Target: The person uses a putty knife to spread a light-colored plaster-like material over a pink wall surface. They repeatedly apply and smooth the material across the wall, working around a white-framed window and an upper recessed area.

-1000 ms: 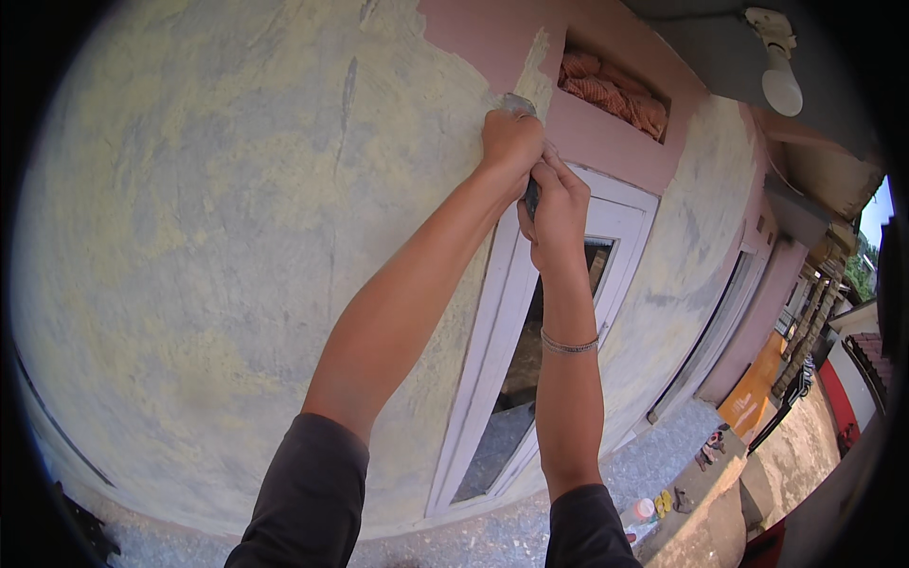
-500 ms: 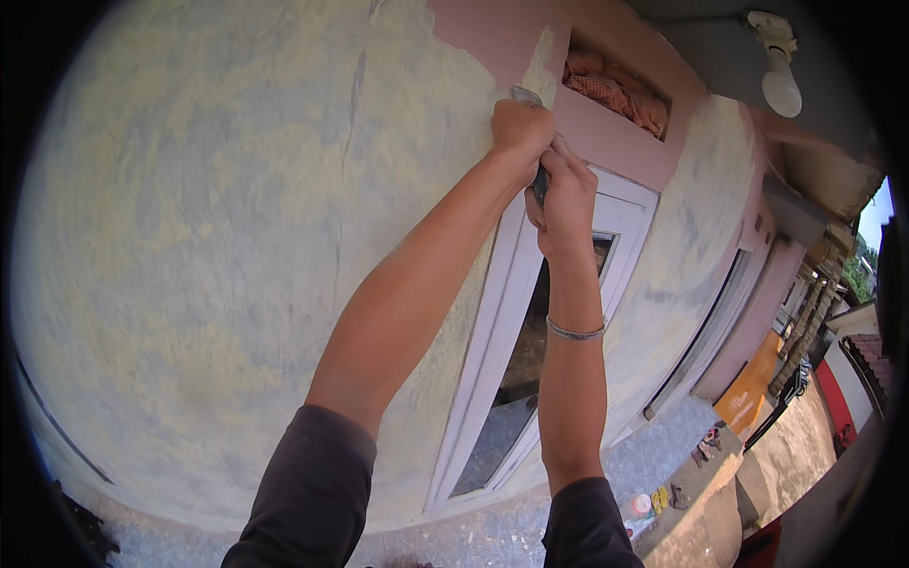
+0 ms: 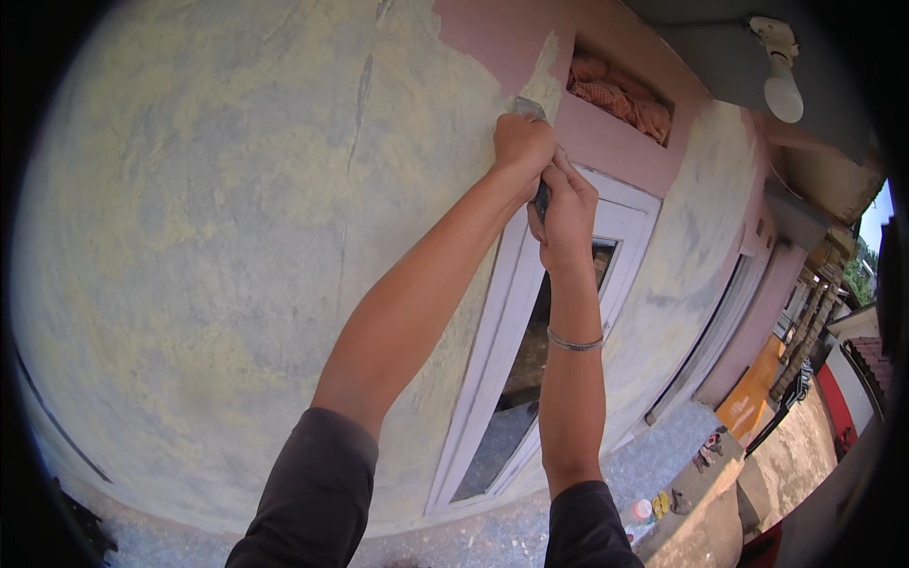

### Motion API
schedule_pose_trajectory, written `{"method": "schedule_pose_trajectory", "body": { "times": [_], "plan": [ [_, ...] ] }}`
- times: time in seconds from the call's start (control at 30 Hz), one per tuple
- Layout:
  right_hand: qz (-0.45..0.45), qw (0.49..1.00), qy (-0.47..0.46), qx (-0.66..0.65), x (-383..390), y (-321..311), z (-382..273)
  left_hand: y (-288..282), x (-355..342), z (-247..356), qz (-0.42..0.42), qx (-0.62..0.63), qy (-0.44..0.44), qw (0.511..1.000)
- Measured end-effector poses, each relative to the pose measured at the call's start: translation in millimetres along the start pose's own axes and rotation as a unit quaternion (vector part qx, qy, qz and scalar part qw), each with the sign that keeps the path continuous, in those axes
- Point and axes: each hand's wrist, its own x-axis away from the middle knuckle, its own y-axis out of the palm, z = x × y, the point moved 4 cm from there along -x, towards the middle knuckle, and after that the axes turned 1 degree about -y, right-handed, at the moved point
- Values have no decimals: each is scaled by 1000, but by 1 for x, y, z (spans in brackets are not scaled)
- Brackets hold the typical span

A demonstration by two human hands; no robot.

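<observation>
Both arms reach up to a scraper [image 3: 529, 107] whose grey metal blade meets the wall [image 3: 284, 189] where pink paint borders the bare pale patch. My left hand [image 3: 524, 145] is closed around its upper part, just below the blade. Lower down, my right hand [image 3: 568, 210] wraps the dark handle, whose end shows beside the palm. The two hands touch each other. Much of the scraper is hidden by the fingers. Mottled yellow and grey covers most of the wall, with pink paint [image 3: 478, 38] left above and to the right.
Just below my hands stands a white-framed window [image 3: 473, 379]. A vent recess stuffed with orange cloth [image 3: 620, 99] lies to the right, and a light bulb [image 3: 783, 93] hangs at upper right. Small items, including yellow sandals [image 3: 661, 503], lie on the tiled floor [image 3: 653, 454] far below.
The whole scene sits slightly lower in view. Both hands keep their grip on the scraper, and its blade stays at almost the same spot on the wall.
</observation>
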Motion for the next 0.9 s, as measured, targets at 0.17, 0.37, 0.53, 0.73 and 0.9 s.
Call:
{"method": "schedule_pose_trajectory", "body": {
  "times": [0.17,0.37,0.53,0.73,0.9],
  "plan": [
    [-30,996,-79,5,-11,0,-16,11,-10,16,-9,13,66,998],
    [-5,999,40,8,6,-2,6,-7,8,-3,42,-11,-43,998],
    [-13,1000,-19,-6,-6,-1,-5,3,1,19,14,-7,8,1000],
    [-17,1000,-11,-1,7,2,0,-7,15,9,14,20,-33,999],
    [-10,1000,-20,-5,-7,3,-11,5,-5,20,9,-32,15,999]
  ]
}}
